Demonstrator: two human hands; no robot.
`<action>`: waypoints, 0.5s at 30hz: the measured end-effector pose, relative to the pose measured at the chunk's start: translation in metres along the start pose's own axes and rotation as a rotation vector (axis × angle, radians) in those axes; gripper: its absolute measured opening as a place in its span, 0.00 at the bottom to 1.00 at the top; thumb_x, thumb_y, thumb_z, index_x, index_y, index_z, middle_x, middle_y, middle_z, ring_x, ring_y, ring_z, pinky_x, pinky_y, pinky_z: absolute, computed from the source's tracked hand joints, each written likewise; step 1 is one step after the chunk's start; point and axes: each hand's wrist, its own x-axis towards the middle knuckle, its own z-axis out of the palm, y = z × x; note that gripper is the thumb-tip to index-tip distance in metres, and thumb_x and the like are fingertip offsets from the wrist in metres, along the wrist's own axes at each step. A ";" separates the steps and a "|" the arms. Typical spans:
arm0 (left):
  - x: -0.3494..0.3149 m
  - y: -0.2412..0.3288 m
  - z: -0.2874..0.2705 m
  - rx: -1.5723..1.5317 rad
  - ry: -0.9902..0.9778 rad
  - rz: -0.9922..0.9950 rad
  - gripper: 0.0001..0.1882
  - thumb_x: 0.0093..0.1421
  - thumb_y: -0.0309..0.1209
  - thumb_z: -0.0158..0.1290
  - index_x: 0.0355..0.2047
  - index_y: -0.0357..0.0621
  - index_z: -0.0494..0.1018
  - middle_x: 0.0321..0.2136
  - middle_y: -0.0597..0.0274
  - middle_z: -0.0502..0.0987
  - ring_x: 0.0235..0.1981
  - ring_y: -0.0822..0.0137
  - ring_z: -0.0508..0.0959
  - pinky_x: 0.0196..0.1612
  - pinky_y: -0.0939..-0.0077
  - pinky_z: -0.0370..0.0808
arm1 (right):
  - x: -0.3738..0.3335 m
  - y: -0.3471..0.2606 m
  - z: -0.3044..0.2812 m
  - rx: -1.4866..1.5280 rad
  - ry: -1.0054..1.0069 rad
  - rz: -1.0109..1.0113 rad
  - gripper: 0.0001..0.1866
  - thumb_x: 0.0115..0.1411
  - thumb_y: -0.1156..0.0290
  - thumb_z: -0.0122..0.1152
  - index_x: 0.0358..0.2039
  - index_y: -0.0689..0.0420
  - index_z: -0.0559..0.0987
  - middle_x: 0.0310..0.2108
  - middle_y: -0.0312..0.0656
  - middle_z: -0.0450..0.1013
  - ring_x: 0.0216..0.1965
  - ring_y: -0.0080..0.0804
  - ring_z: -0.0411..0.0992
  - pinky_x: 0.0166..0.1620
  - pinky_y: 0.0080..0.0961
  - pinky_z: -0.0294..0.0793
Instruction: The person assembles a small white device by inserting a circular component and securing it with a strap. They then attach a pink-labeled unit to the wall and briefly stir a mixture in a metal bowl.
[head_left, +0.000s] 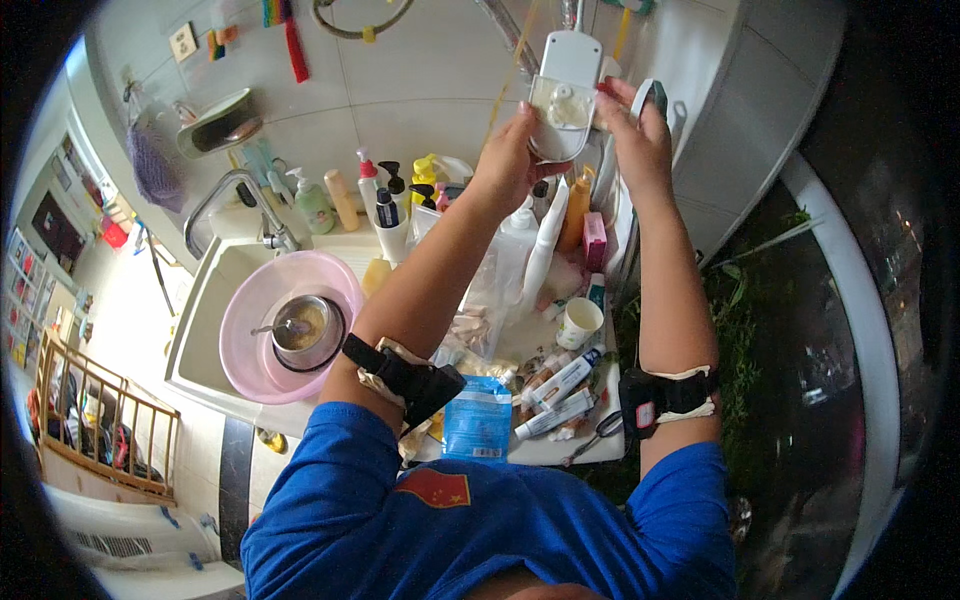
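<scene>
Both arms reach up to a white fixture with a clear front part [562, 105] near the tiled wall. Its top is a narrow white body, and a pale round piece shows behind the clear part. My left hand [508, 160] grips the fixture's lower left edge, thumb on its front. Beside its right edge, my right hand [642, 145] has bent fingers, with the thumb and forefinger close together; what they hold is hidden. A white-rimmed dark oval object [655, 97] shows just behind those fingers, and I cannot tell if they touch it.
Below stands a crowded counter with pump bottles [315, 205], a paper cup [580, 323], toothpaste tubes [563, 385] and a blue packet [477, 420]. A pink basin [240, 330] holding a metal bowl [318, 312] sits in the left sink, under a curved faucet [235, 185].
</scene>
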 end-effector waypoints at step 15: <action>0.025 0.007 -0.037 0.189 -0.082 0.297 0.16 0.63 0.34 0.48 0.47 0.37 0.64 0.37 0.55 0.74 0.37 0.68 0.75 0.38 0.76 0.75 | -0.025 -0.008 0.030 -0.497 0.015 -0.140 0.25 0.50 0.65 0.67 0.46 0.63 0.72 0.39 0.47 0.75 0.41 0.38 0.75 0.43 0.30 0.72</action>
